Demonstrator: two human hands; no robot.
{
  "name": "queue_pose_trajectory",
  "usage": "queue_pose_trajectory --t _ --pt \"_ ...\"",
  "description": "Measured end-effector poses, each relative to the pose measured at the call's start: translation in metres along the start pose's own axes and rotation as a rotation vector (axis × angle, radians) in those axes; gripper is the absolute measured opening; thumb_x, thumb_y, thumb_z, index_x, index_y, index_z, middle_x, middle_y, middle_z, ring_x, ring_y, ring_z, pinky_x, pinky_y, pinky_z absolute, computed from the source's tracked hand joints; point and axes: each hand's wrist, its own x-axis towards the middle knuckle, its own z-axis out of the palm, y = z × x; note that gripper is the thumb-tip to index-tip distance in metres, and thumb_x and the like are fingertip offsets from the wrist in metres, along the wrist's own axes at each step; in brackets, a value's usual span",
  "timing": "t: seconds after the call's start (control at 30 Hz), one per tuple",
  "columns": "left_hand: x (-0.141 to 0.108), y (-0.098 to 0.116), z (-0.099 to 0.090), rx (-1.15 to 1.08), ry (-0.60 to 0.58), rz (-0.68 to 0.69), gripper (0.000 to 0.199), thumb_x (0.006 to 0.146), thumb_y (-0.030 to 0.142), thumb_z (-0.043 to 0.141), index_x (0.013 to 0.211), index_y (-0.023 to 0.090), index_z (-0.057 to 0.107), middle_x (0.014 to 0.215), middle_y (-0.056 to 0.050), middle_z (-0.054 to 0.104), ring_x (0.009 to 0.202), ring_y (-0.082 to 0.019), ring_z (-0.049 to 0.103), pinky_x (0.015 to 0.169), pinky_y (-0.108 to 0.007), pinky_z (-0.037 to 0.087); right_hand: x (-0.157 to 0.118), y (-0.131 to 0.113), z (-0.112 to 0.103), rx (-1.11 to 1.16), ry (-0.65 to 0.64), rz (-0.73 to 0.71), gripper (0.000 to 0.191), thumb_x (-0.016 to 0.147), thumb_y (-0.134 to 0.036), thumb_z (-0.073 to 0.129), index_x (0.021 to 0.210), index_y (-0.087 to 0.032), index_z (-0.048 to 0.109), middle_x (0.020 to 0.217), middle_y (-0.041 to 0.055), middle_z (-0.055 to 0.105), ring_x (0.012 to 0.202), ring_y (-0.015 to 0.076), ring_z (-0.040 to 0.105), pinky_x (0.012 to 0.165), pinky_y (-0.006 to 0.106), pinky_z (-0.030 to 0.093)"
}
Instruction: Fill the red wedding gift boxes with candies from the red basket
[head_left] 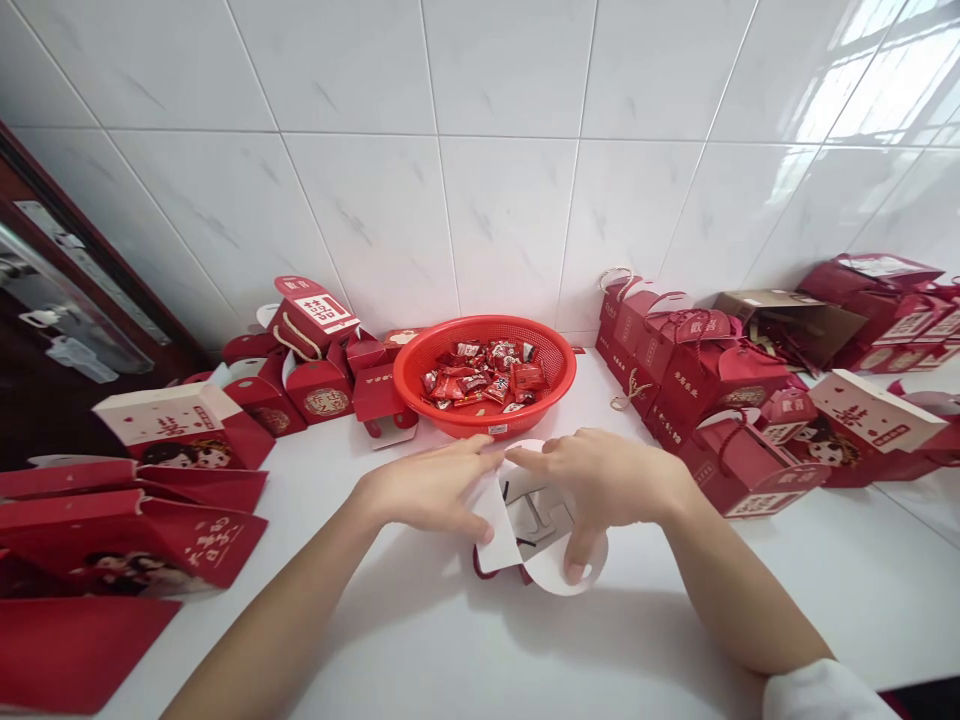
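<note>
An open box (541, 515) stands on the white table in front of me, its pale inside showing and its white flaps spread outward. Dark cord ends poke through its walls, and a red cord loops out at its lower left. My left hand (435, 488) rests on the left flap, thumb and fingers apart. Over the right side is my right hand (604, 480), its thumb on the rounded front flap and its index finger at the far edge. Just behind the box sits a red plastic basket (485, 425) with wrapped candies (499, 388) inside.
Red boxes (319, 385) stand at the back left, with larger red bags (142, 530) nearer on the left. More red boxes (712, 375) crowd the right, around an open brown carton (806, 325). A tiled wall (510, 200) rises behind the table.
</note>
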Motion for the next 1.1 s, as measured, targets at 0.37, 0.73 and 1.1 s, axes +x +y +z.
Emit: queue_pose_trajectory --t 0.37,0.73,1.1 --pt "-0.004 0.035 0.022 -0.036 0.048 -0.066 0.06 0.081 0.063 0.063 0.127 0.024 0.058 0.131 -0.011 0.058 0.102 -0.034 0.065 0.085 -0.04 0.05 0.005 -0.016 0.011 -0.188 0.063 0.022 0.108 0.066 -0.037 0.085 0.153 -0.009 0.028 0.099 0.0152 0.071 0.101 0.0342 0.067 0.108 0.056 0.031" --pt "-0.012 0.045 0.016 0.1 0.031 -0.224 0.047 0.073 0.058 0.065 0.099 0.021 0.055 0.101 -0.01 0.066 0.101 -0.036 0.061 0.085 -0.043 0.045 -0.002 -0.02 0.005 -0.21 0.087 0.235 0.1 0.069 -0.045 0.085 0.149 -0.009 0.038 0.095 0.0159 0.071 0.09 0.0354 0.068 0.098 0.055 0.04" --pt "-0.009 0.023 -0.003 0.126 0.007 -0.287 0.049 0.065 0.065 0.068 0.081 0.022 0.049 0.094 -0.006 0.065 0.086 -0.029 0.061 0.062 -0.032 0.038 0.019 -0.002 0.002 -0.002 0.018 0.157 0.126 0.063 -0.062 0.082 0.157 -0.008 0.017 0.088 0.0119 0.068 0.089 0.0345 0.066 0.067 0.03 0.041"
